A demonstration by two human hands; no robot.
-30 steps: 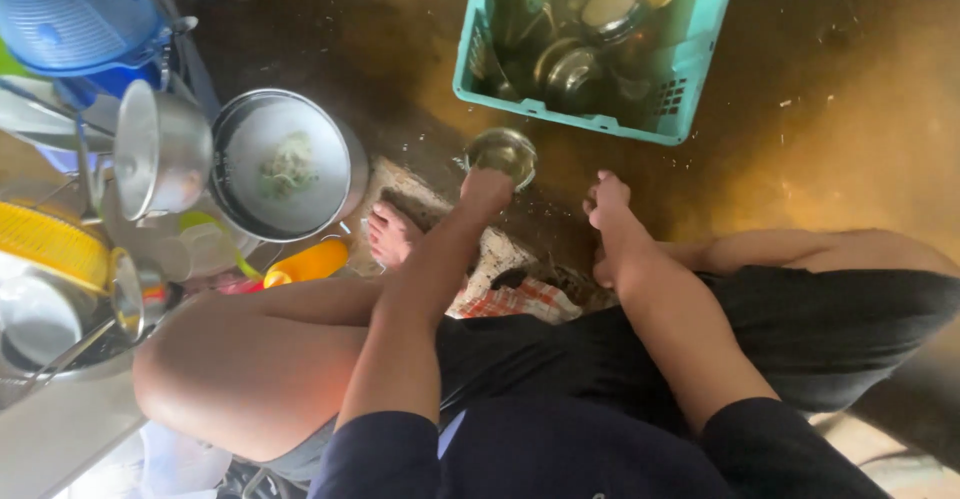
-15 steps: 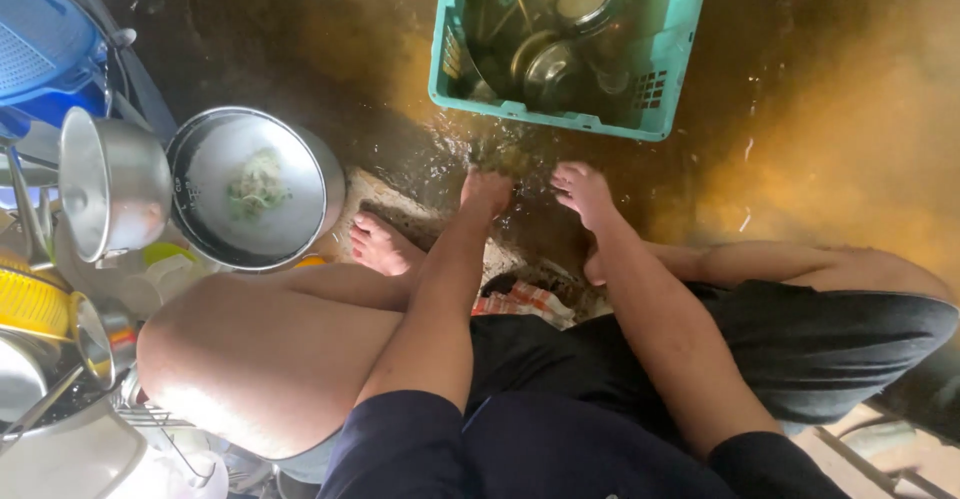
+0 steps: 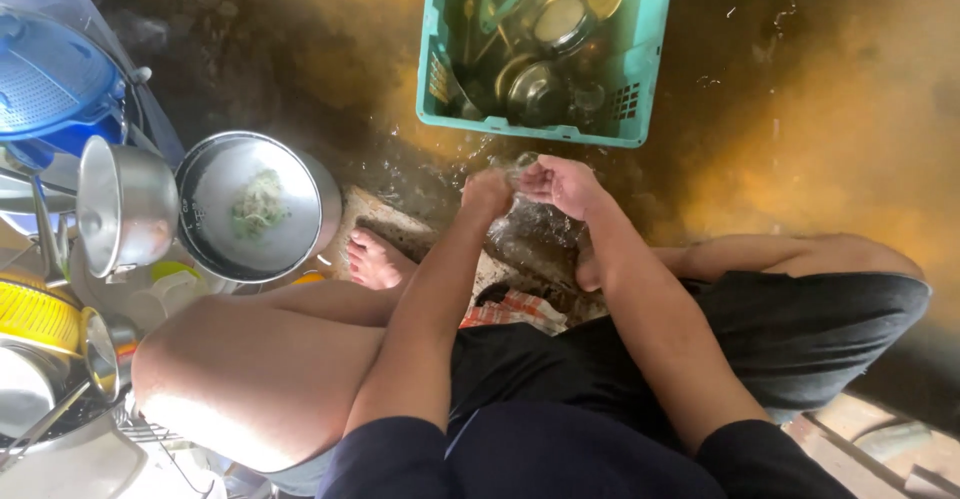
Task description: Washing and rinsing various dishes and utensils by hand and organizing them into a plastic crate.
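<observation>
Fingers first: the left hand (image 3: 487,191) is curled into a loose fist, and the right hand (image 3: 562,184) has its fingers bent in toward it, the two almost touching. Between them there's something small and shiny (image 3: 522,162). It's too blurred to tell whether it's a small metal piece or just water, and I can't tell which fingers actually pinch it. It sits just below the near rim of the teal plastic crate (image 3: 530,131), which is stuffed with steel bowls, lids and a ladle.

Underneath is wet concrete floor (image 3: 800,109) with puddles. The person squats, bare foot (image 3: 375,259) on a worn board. To the left is a big steel pot (image 3: 255,209) with food scraps stuck inside, a smaller steel pot (image 3: 125,204) tipped on its side, and a blue colander (image 3: 55,79).

My guess at the risks: wet fingers could let that little thing slip onto the floor, and the slick ground right by the bare foot looks like an easy skid.
</observation>
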